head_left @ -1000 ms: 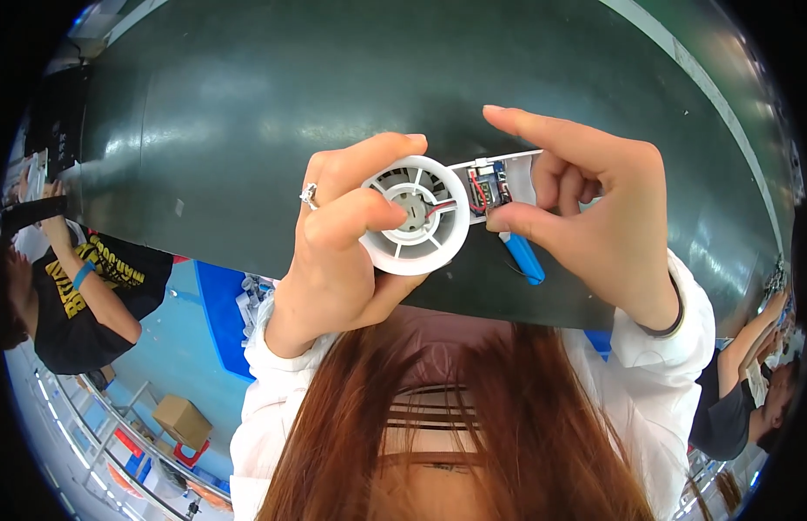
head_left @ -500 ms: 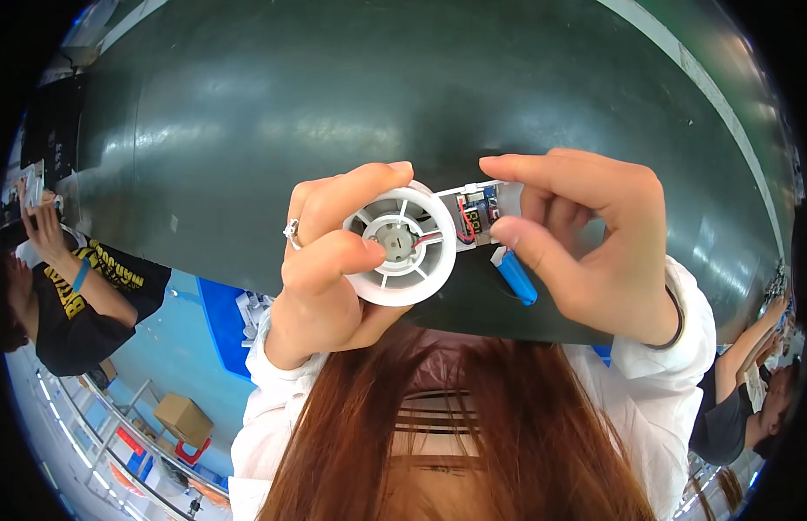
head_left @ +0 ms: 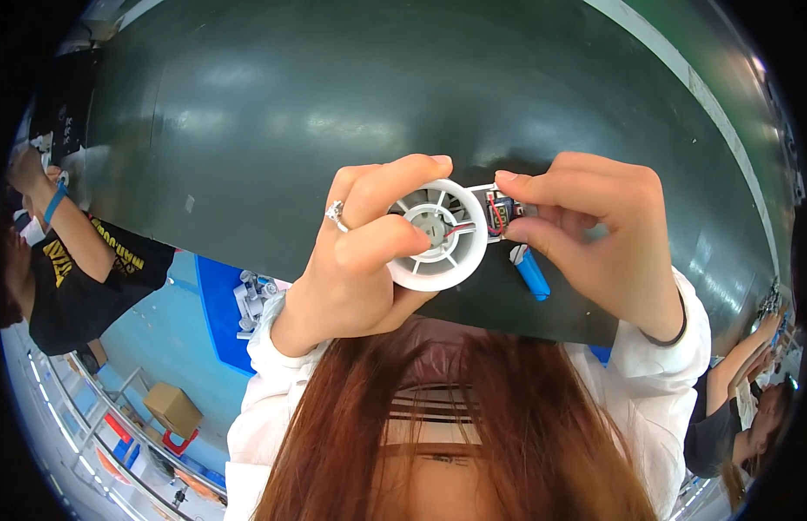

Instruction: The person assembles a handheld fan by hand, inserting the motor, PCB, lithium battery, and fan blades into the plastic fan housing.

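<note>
My left hand [head_left: 360, 234] is wrapped round the white ring of a small handheld fan [head_left: 438, 280], fingertips by its rim and round motor. Red and dark wires run from the motor toward the opened handle, where a small circuit board [head_left: 501, 211] with a lit display shows. With thumb and forefinger, my right hand [head_left: 595, 230] pinches the handle end on both sides of this board. The far end of the handle is hidden behind those fingers. A blue cylindrical battery [head_left: 531, 274] with a white end hangs or lies just below the board; which one I cannot tell.
Beneath my hands is a dark green tabletop [head_left: 273, 113]. A blue bin [head_left: 219, 313] of white and grey parts sits left of my left forearm. Co-workers sit at the far left [head_left: 82, 278] and far right [head_left: 725, 417]. A cardboard box [head_left: 172, 411] stands lower left.
The fan and both hands have shifted in the picture, the fan to the right. My right thumb and forefinger, wider apart before, have closed in on the board end of the handle.
</note>
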### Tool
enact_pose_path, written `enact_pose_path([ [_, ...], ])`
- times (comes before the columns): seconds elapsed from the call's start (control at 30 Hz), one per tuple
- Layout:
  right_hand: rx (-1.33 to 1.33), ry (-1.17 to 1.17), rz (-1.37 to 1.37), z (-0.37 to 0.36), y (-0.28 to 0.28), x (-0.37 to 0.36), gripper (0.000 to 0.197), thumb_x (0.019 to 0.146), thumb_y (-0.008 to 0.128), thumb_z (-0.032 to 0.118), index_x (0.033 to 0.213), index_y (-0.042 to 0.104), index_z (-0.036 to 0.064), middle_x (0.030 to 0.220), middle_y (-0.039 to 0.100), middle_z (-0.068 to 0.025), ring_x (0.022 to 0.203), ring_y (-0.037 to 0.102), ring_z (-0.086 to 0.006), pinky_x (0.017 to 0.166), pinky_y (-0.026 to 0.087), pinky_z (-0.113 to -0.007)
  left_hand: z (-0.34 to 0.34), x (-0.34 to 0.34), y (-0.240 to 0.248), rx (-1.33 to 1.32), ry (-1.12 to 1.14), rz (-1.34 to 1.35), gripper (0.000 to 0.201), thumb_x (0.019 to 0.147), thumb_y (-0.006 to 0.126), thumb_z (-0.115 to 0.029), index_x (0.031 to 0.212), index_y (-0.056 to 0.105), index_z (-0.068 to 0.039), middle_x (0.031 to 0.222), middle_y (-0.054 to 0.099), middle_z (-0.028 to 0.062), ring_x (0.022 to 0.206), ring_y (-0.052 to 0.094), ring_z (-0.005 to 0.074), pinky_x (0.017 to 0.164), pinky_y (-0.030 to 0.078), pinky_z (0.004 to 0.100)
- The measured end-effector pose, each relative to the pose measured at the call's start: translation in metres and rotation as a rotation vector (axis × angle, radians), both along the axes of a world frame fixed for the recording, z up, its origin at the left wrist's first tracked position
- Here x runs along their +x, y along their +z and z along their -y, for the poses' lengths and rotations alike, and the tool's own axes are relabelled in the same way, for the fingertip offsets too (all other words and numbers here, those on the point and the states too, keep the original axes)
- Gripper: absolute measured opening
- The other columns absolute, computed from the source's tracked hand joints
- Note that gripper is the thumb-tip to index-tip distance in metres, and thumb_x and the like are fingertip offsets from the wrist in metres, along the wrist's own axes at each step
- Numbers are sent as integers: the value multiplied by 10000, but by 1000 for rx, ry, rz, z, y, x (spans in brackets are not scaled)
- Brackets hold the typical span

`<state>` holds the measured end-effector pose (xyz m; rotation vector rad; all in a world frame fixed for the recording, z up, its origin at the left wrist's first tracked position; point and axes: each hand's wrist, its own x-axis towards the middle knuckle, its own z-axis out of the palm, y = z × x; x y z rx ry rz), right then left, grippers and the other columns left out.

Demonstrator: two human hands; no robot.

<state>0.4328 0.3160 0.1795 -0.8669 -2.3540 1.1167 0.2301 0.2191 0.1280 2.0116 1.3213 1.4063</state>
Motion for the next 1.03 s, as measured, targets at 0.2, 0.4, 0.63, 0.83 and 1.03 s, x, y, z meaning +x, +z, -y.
enact_pose_path([
  [0.2,-98,-41,37,-4,7,-4,369,652,753,-79,1003,725,30,654,579,-44,503,493,-87,468,337,-221,-8,-9,12,-112,-102,-164,715,649,842,-22,1095,297,-145,1269,488,305,1015,572,335,802,509,394],
  [0.4,114,-79,54,1,20,-19,291,646,741,-63,929,711,0,645,588,-98,480,536,-158,471,398,-270,-8,-11,12,-2,-89,-21,516,650,796,-18,1021,442,-70,1249,521,253,982,544,388,822,440,439],
  [0.63,314,-82,-138,-13,-17,-39,317,681,772,75,993,714,72,715,618,-57,540,584,-199,508,458,-296,-29,-53,22,-61,-114,-201,562,683,798,-43,1093,414,-47,1268,475,267,1120,501,444,950,423,480],
  [0.83,512,-245,-16,-114,-25,-103,488,647,793,164,1104,662,59,1058,636,-132,977,603,-330,822,499,-415,-163,-133,37,-108,6,-322,568,775,684,-52,1248,369,-21,1126,514,224,1099,518,392,939,419,412],
  [1.03,583,-367,71,-248,-60,-169,451,686,769,214,1103,665,79,1128,611,-151,1062,563,-375,898,482,-449,-308,-183,46,-211,-72,-242,637,735,693,-39,1278,362,-78,1278,494,193,1304,436,349,1061,360,407],
])
